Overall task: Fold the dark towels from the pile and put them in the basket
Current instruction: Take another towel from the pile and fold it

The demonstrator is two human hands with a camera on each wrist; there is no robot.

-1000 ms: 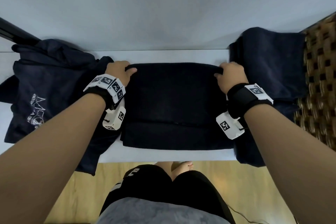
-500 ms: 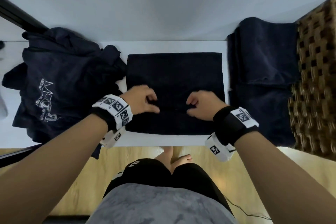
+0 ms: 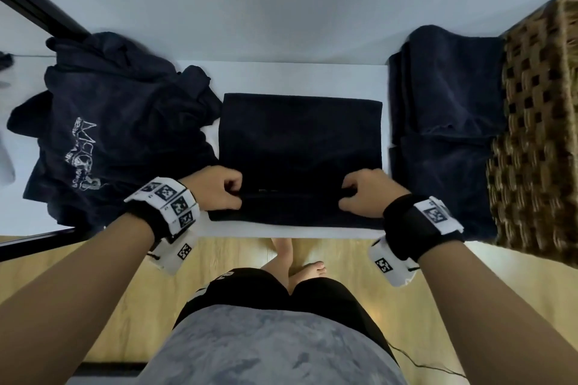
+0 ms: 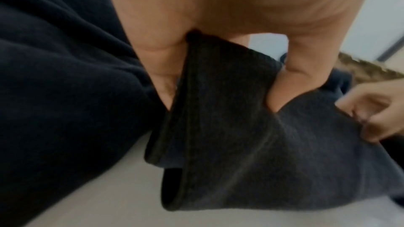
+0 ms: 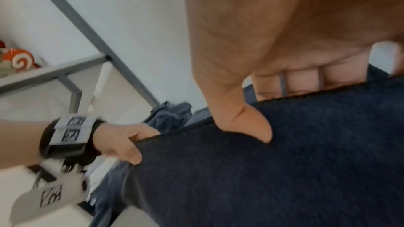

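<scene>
- Towel (image 3: 300,147) in hand lies flat on the white surface (image 3: 297,75), already folded into a rectangle; we take it as our landmark.
- Our left hand (image 3: 219,189) pinches the towel's near-left edge, fingers curled round the fabric; our right hand (image 3: 364,194) grips the near-right edge the same way.
- Both grips sit on a folded edge near the towel's front; we judge another fold is under way, not finished.
- Left of the towel: a crumpled dark pile (image 3: 103,134), apparently awaiting folding.
- Right of the towel: folded dark towels (image 3: 447,109) stacked against the woven basket (image 3: 538,134); whether they are inside it we cannot tell.
- Left to do, as we judge: finish this fold, then basket it.
</scene>
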